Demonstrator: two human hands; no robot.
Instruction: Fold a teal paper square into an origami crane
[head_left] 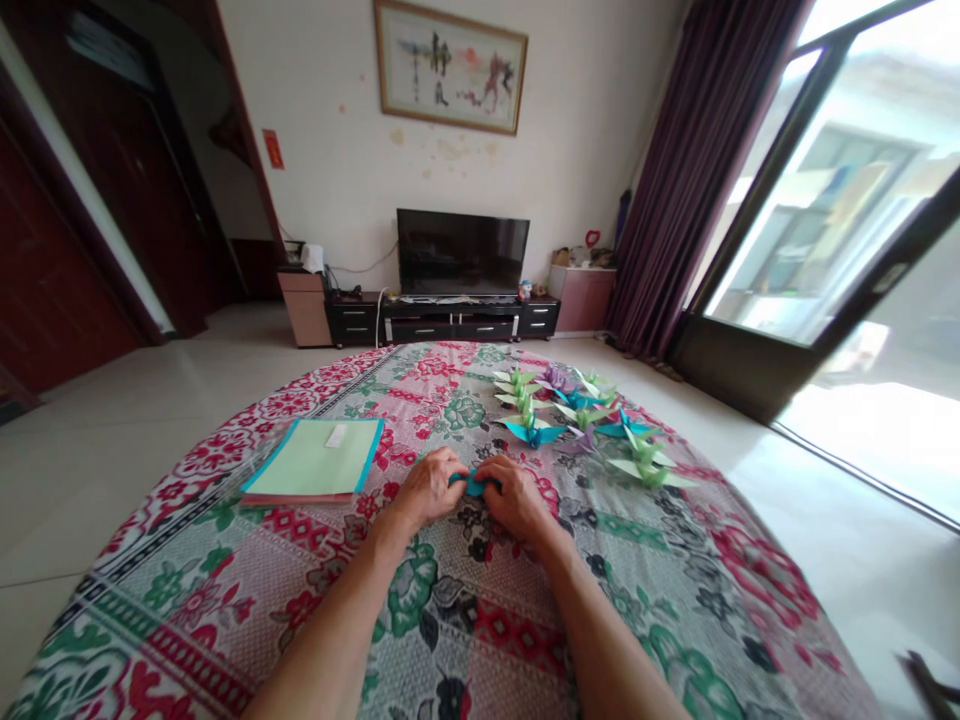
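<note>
Between my two hands is a small folded piece of blue paper (475, 486), low over the patterned tablecloth. My left hand (433, 484) pinches its left end, and my right hand (516, 494) grips the right end. Fingers cover much of the paper, so its exact folded shape is hard to make out. Beyond my right hand stand several folded paper cranes in green, blue and purple; a blue crane (533, 432) is among the closest. Left of my hands lies a stack of coloured paper (315, 458), light green on top with blue edges showing and a small white slip on it.
A round table with a floral cloth (300, 600) fills the foreground. Behind it, a television (463, 252) stands on a low black cabinet (427, 325) by the wall. Purple curtains (675, 170) and an open glass door (817, 230) are at the right.
</note>
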